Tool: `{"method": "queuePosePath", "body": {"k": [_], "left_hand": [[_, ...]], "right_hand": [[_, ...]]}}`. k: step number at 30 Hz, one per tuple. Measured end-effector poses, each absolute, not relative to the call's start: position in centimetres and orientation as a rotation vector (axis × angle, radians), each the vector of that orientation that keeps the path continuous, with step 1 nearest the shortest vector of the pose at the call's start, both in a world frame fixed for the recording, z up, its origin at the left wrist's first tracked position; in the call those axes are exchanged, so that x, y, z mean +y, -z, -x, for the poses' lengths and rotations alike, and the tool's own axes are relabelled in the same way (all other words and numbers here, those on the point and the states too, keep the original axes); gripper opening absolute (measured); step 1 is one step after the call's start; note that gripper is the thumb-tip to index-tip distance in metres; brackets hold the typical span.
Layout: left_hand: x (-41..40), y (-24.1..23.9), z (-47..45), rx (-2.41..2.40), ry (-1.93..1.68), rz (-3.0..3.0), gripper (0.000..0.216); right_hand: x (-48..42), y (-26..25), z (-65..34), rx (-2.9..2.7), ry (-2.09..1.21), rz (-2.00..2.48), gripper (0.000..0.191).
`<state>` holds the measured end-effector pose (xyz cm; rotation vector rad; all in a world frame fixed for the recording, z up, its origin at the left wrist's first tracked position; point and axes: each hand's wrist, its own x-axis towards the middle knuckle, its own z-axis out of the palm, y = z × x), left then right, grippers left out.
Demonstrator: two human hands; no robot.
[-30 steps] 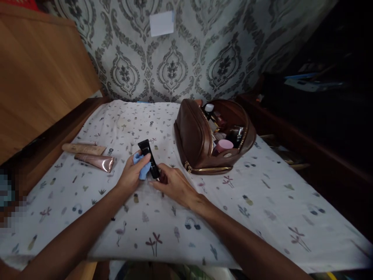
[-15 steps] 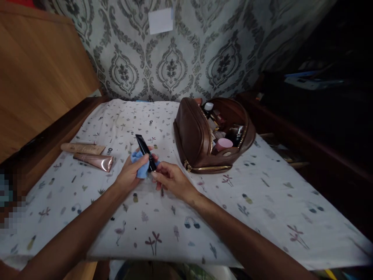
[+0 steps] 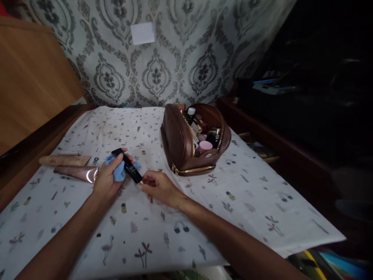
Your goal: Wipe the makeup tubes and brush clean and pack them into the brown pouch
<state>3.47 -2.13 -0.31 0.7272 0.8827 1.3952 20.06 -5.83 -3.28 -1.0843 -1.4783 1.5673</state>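
The cloth-covered surface (image 3: 233, 217) bears an open brown bag (image 3: 179, 142) toward 1 o'clock. At 8 o'clock from the bag is the left hand (image 3: 108, 177), curled closed; at 7 o'clock is the right hand (image 3: 160, 188), its fingers drawn narrow. From the left hand, a beige tube (image 3: 65, 160) lies at 10 o'clock, a shiny bronze tube (image 3: 77, 172) at 9. The left hand holds a black tube (image 3: 129, 168), slanting at 2 o'clock, its lower end by the right fingertips; whether they grip it I cannot tell. A blue cloth (image 3: 119, 173) is bunched in the left hand too. A pink cap (image 3: 205, 146) sits at 6 o'clock in the bag's opening.
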Motion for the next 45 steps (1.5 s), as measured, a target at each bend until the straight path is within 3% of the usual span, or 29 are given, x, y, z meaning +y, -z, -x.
{"method": "queuePosePath", "body": {"k": [9, 15, 23, 27, 34, 39, 45], "left_hand": [[-1.6, -0.1, -3.0, 1.084, -1.386, -0.715, 0.038], [-2.3, -0.2, -3.4, 1.07, -1.303, -0.775, 0.036], [-2.4, -0.5, -3.3, 1.087, -1.296, -0.699, 0.046], [-2.4, -0.3, -2.9, 1.103, -1.252, -0.737, 0.051], [-3.5, 0.7, -2.2, 0.981, -0.852, -1.032, 0.039], [-4.0, 0.7, -3.0, 0.879, -0.706, -1.144, 0.037], [-3.5, 0.3, -3.3, 0.973, -0.698, -1.121, 0.038]], "right_hand": [[-6.0, 1.5, -20.7, -1.396, -1.054, 1.175, 0.017], [-6.6, 0.0, -20.8, -1.223, -0.953, 1.037, 0.021], [-7.9, -0.6, -21.2, -1.407, -0.842, 0.964, 0.03], [-8.2, -1.5, -22.7, -1.303, -0.813, 0.979, 0.019], [-8.6, -6.0, -27.7, -1.146, -0.892, 0.942, 0.024], [-7.1, -10.7, -32.2, -1.19, -0.541, 1.01, 0.024], [-2.5, -13.2, -36.3, -1.25, -0.233, 0.948, 0.007]]}}
